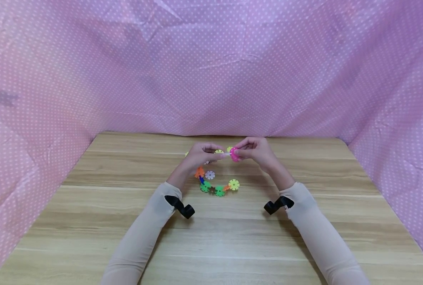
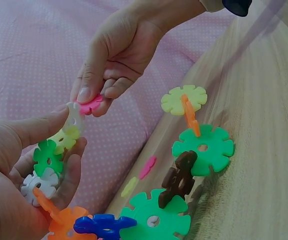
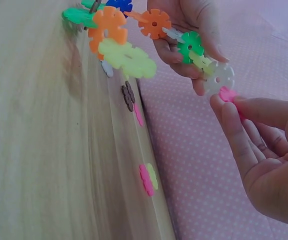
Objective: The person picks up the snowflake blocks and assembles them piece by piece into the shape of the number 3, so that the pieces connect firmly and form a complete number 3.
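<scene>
My left hand (image 1: pixel 197 156) holds one end of a curved chain of interlocked plastic snowflake discs, its thumb and fingers around a whitish disc (image 3: pixel 219 80). Between the thumb and fingertips of my right hand (image 1: pixel 259 153) is a pink disc (image 1: pixel 234 154), its edge right at the whitish disc's rim. In the left wrist view the chain runs through a yellow disc, a small green disc (image 2: pixel 48 158), an orange disc (image 2: pixel 68 226), a blue disc (image 2: pixel 104 225), a large green disc (image 2: pixel 156 220) and a brown disc (image 2: pixel 178 181). A pale yellow disc (image 2: pixel 171 101) ends it, low over the table.
Loose on the wooden table (image 1: pixel 218 241) lie a white disc (image 1: pixel 210 174) inside the chain's curve and, near the far edge, pink (image 3: pixel 145 181), yellow (image 3: pixel 153 175) and brown (image 3: pixel 128 96) discs. A pink dotted cloth (image 1: pixel 211 79) hangs behind the table and at both sides.
</scene>
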A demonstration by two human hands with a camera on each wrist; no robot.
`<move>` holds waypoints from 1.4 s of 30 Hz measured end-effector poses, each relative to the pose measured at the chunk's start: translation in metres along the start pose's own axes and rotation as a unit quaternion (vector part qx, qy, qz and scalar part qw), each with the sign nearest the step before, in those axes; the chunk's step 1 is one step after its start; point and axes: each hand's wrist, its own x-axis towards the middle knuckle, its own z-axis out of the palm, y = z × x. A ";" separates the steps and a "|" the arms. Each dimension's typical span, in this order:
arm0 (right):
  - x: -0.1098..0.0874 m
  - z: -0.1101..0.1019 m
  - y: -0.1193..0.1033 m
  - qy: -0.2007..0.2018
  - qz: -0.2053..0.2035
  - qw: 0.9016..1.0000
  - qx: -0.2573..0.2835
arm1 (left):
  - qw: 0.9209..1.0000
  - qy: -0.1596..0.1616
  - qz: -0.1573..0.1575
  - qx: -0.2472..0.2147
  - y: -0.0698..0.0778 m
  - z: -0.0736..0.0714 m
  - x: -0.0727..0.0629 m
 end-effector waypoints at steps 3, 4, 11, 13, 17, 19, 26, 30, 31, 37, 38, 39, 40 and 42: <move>0.000 0.001 -0.001 0.001 -0.008 1.000 0.004 | 1.000 0.006 -0.002 0.005 0.000 0.000 0.000; 0.000 0.001 -0.001 0.000 -0.011 1.000 0.004 | 1.000 0.009 -0.003 0.009 0.000 0.000 0.000; -0.001 0.001 -0.001 0.000 -0.020 1.000 0.003 | 1.000 0.016 0.005 0.011 -0.001 0.000 0.000; -0.001 0.001 -0.002 0.000 -0.020 1.000 0.005 | 1.000 0.015 0.008 0.010 -0.001 -0.001 0.000; -0.002 0.002 -0.003 -0.001 -0.023 1.000 0.011 | 1.000 0.017 0.011 0.006 0.000 0.000 -0.001; -0.002 0.001 -0.003 0.000 -0.025 1.000 0.013 | 1.000 0.019 0.013 0.006 0.001 0.000 -0.002; -0.002 0.002 -0.003 0.007 -0.027 1.000 0.013 | 1.000 0.020 0.012 0.005 0.003 0.002 -0.002; -0.002 0.001 -0.003 0.010 -0.030 0.999 0.010 | 1.000 0.023 0.012 0.005 0.004 0.002 -0.003; -0.003 0.001 -0.003 0.011 -0.031 0.999 0.011 | 1.000 0.024 0.012 0.006 0.004 0.003 -0.003; -0.003 0.003 -0.004 0.022 -0.034 0.999 0.009 | 0.999 0.029 0.006 0.014 0.004 0.003 -0.004; -0.003 0.004 -0.004 0.024 -0.034 0.999 0.009 | 0.999 0.030 0.005 0.014 0.004 0.003 -0.004; -0.003 0.004 -0.003 0.027 -0.034 0.999 0.011 | 0.999 0.031 0.004 0.014 0.004 0.003 -0.004; -0.003 0.005 -0.003 0.029 -0.034 0.999 0.012 | 0.999 0.032 0.003 0.014 0.003 0.003 -0.004; -0.003 0.006 -0.003 0.034 -0.035 0.999 0.014 | 0.999 0.032 0.002 0.014 0.003 0.003 -0.003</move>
